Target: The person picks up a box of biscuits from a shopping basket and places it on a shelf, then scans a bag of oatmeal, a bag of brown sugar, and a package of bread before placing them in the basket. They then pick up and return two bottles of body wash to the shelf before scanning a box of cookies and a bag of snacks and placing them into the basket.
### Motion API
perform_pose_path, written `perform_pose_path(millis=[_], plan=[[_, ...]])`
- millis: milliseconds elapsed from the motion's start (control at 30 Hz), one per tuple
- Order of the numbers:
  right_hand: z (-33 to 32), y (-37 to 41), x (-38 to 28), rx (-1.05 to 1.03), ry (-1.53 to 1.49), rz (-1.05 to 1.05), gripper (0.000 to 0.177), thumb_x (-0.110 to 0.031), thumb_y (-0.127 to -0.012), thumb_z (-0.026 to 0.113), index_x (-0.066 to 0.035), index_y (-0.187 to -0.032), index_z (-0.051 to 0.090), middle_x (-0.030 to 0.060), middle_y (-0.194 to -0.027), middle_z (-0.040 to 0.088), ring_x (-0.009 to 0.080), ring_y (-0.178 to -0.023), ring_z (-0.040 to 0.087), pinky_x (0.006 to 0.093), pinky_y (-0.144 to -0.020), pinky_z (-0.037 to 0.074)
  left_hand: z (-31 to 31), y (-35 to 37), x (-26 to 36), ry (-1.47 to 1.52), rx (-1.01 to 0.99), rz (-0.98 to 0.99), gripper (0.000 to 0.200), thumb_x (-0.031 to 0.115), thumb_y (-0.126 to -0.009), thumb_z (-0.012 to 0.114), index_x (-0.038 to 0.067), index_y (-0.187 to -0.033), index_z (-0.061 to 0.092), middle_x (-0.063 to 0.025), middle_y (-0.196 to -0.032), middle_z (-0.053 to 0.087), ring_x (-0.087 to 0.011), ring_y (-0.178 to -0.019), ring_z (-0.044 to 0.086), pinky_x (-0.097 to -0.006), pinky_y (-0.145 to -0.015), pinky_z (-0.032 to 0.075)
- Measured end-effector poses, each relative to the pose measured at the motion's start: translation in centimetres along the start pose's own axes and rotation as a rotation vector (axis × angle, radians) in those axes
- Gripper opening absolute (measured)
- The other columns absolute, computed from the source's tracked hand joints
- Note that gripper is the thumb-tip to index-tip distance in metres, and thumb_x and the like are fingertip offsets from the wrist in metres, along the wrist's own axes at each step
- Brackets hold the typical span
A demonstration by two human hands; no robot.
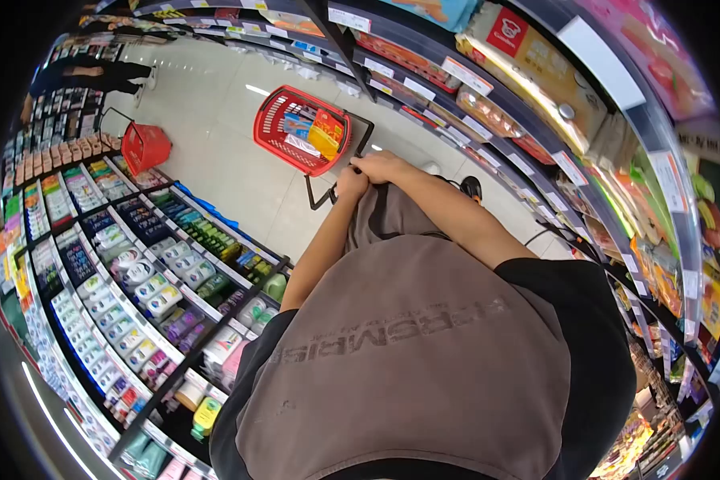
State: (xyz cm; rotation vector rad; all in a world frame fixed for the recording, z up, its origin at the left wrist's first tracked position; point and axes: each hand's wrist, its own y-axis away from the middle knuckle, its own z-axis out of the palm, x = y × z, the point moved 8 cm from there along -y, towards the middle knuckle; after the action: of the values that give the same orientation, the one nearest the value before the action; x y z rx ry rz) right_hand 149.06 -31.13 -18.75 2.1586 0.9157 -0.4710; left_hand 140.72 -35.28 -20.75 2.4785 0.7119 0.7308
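Note:
Both hands meet in front of my body at the black handle (364, 144) of a red basket. My left hand (350, 183) is closed at the handle, its fingers partly hidden. Just beside it, my right hand (381, 166) has its fingers closed around the handle. The red basket (267, 132) hangs or stands beyond my hands; which one I cannot tell. In it lie an orange and yellow package (326, 134), a blue package (297, 126) and a whitish package (302, 145).
Shelves of bottles (164, 300) run along the left, and shelves of packaged food (536, 72) along the right. A second red basket (145, 147) stands on the tiled floor (208, 104). Another person (120, 78) is at the upper left.

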Motion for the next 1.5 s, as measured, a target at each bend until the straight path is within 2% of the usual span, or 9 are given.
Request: perform_pose_path(millis=[200, 433, 533, 700, 833, 1067, 1233, 1367, 1500], plan=[[3.1, 6.8, 1.3, -0.079, 0.017, 0.047, 0.046, -0.023, -0.079, 0.059, -0.008, -0.12, 0.044, 0.0232, -0.104, 0.06, 0.0373, -0.101, 0.057, 0.0447, -0.081, 0.047, 3.4, 6.5, -3.2, 0.05, -0.133, 0.022, 0.044, 0.042, -0.07, 0.07, 0.001, -0.088, 0.07, -0.0213, -0.087, 0.066, -0.0328, -0.085, 0.065, -0.0399, -0.076, 0.05], [14.8, 16.3, 6.4, -0.118, -0.128, 0.132, 0.044, -0.015, -0.077, 0.055, -0.004, -0.119, 0.044, 0.0247, -0.11, 0.057, 0.0383, -0.104, 0.055, 0.0439, -0.085, 0.045, 15.4, 15.7, -4.9, 0.168, -0.333, 0.344, 0.033, 0.029, -0.073, 0.066, 0.005, -0.095, 0.067, -0.0203, -0.086, 0.066, -0.0333, -0.083, 0.064, -0.0393, -0.075, 0.049], [21.9, 21.3, 6.7, -0.008, -0.241, 0.183, 0.042, -0.013, -0.076, 0.055, -0.005, -0.116, 0.043, 0.0239, -0.107, 0.057, 0.0386, -0.102, 0.055, 0.045, -0.085, 0.045, 19.7, 20.8, -6.6, 0.124, -0.233, 0.443, 0.028, 0.023, -0.073, 0.064, 0.001, -0.091, 0.064, -0.0221, -0.085, 0.065, -0.0362, -0.083, 0.063, -0.0414, -0.075, 0.049], [26.8, 27.0, 3.4, 0.005, -0.268, 0.191, 0.047, -0.016, -0.077, 0.057, -0.005, -0.119, 0.041, 0.0252, -0.102, 0.058, 0.0391, -0.098, 0.057, 0.0455, -0.082, 0.046, 22.2, 27.4, -10.0, 0.094, -0.229, 0.292, 0.03, 0.018, -0.066, 0.071, -0.001, -0.086, 0.06, -0.0228, -0.081, 0.063, -0.0377, -0.082, 0.061, -0.0415, -0.075, 0.048], [28.4, 31.7, 3.5, -0.019, -0.308, 0.22, 0.045, -0.017, -0.077, 0.055, -0.004, -0.117, 0.04, 0.0249, -0.094, 0.06, 0.0396, -0.09, 0.059, 0.0464, -0.076, 0.047, 24.9, 31.1, -9.7, 0.094, -0.281, 0.391, 0.028, 0.022, -0.068, 0.071, 0.001, -0.081, 0.06, -0.021, -0.076, 0.063, -0.0368, -0.078, 0.062, -0.0432, -0.071, 0.048], [30.9, 40.5, 7.2, 0.221, -0.427, 0.173, 0.037, -0.014, -0.078, 0.055, -0.008, -0.112, 0.045, 0.0227, -0.096, 0.059, 0.039, -0.092, 0.058, 0.0467, -0.078, 0.045, 30.3, 37.0, -3.2, -0.241, -0.496, 0.384, 0.033, 0.031, -0.073, 0.068, 0.0, -0.082, 0.061, -0.0226, -0.079, 0.063, -0.0375, -0.083, 0.062, -0.043, -0.073, 0.048], [32.9, 48.3, 14.1, 0.034, -0.357, 0.16, 0.029, -0.014, -0.078, 0.054, -0.007, -0.105, 0.047, 0.0231, -0.091, 0.06, 0.0403, -0.089, 0.058, 0.0473, -0.076, 0.045, 40.0, 41.9, 2.3, -0.17, -0.558, 0.472, 0.036, 0.035, -0.076, 0.064, 0.001, -0.089, 0.063, -0.0233, -0.083, 0.063, -0.0387, -0.086, 0.061, -0.0437, -0.075, 0.048], [34.0, 58.8, 20.8, 0.158, -0.351, 0.145, 0.03, -0.015, -0.08, 0.051, -0.008, -0.11, 0.049, 0.022, -0.091, 0.062, 0.0398, -0.089, 0.06, 0.0473, -0.073, 0.047, 48.4, 48.6, 9.3, -0.271, -0.473, 0.476, 0.043, 0.035, -0.076, 0.059, -0.003, -0.094, 0.06, -0.0267, -0.097, 0.061, -0.0423, -0.094, 0.058, -0.0453, -0.083, 0.047], [36.8, 70.7, 25.9, 0.251, -0.404, 0.26, 0.034, -0.008, -0.079, 0.049, -0.009, -0.113, 0.048, 0.0229, -0.094, 0.06, 0.0393, -0.092, 0.059, 0.0463, -0.075, 0.047, 58.3, 56.4, 16.6, -0.443, -0.738, 0.483, 0.052, 0.038, -0.075, 0.061, -0.006, -0.102, 0.057, -0.0273, -0.098, 0.061, -0.04, -0.098, 0.058, -0.044, -0.085, 0.046]])
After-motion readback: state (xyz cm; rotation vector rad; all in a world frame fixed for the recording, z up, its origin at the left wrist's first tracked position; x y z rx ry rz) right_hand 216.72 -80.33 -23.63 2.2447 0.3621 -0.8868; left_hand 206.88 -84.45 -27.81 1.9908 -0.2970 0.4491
